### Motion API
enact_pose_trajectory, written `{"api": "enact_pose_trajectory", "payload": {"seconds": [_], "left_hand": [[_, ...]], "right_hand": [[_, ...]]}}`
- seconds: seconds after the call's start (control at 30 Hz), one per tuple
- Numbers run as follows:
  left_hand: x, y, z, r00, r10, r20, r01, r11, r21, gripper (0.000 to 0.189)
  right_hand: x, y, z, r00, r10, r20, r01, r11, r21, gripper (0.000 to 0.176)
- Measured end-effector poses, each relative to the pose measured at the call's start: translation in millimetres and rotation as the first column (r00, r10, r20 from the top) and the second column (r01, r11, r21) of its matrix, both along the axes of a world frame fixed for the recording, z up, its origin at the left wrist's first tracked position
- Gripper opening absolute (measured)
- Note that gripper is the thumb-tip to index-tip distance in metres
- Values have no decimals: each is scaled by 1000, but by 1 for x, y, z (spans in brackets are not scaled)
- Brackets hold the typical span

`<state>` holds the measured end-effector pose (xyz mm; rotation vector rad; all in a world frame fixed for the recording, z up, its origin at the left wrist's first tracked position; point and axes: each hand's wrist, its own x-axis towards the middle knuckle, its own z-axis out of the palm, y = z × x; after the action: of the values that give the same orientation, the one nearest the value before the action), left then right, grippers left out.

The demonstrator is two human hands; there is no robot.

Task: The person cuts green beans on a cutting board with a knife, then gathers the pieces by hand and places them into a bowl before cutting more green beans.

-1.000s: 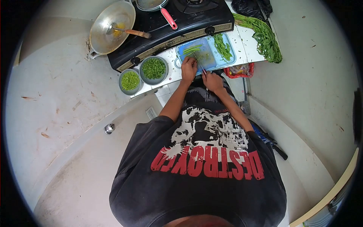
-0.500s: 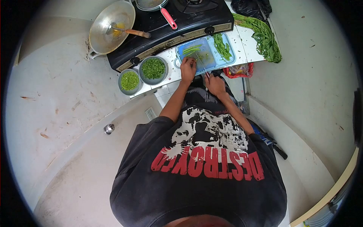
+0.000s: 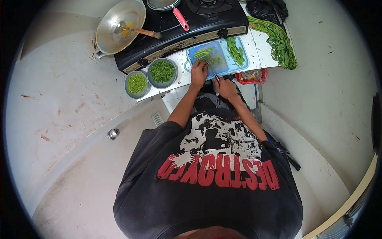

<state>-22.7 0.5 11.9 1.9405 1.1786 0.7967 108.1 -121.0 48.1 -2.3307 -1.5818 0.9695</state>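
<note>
My right hand (image 3: 227,88) is closed round the handle of a knife (image 3: 212,69), its blade slanting up and left over a blue cutting board (image 3: 220,59). Close to the blade's tip, my left hand (image 3: 198,73) rests on the board with its fingers bunched. What sits under those fingertips is hidden. Just beyond them lie several thin green stalks (image 3: 203,53), with small cut green bits (image 3: 216,60) scattered to their right. Green leafy pieces (image 3: 235,52) occupy the light blue right-hand section of the board.
Left of the board stand a bowl of chopped dark greens (image 3: 162,72) and a bowl of chopped light greens (image 3: 137,83). Behind is a black stove (image 3: 175,30) with a wok (image 3: 115,38) and a red-handled pan (image 3: 181,19). A leafy bunch (image 3: 280,44) lies right, above a red basket (image 3: 251,81).
The view has shifted slightly, moving the counter a little down and right in the picture. Both hands keep nearly the same place, with the knife blade closer to my left fingertips.
</note>
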Motion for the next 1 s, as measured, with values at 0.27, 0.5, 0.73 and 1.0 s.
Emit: {"api": "enact_pose_trajectory", "payload": {"seconds": [0.27,0.5,0.73,1.0], "left_hand": [[0,-3,1,999,13,45,-11,1000,-29,10],[-5,-4,1,998,-54,-38,57,995,79,12],[-9,-5,1,997,-73,-34,78,980,181,13],[-6,-8,1,999,51,14,-51,998,-31,12]], "right_hand": [[-4,-3,5,998,-7,55,9,1000,-23,46],[-2,-14,-4,998,-34,62,34,999,-4,46],[-3,-18,-1,996,-86,28,86,996,19,49],[-3,-23,-6,1000,-27,-9,28,996,84,47]]}}
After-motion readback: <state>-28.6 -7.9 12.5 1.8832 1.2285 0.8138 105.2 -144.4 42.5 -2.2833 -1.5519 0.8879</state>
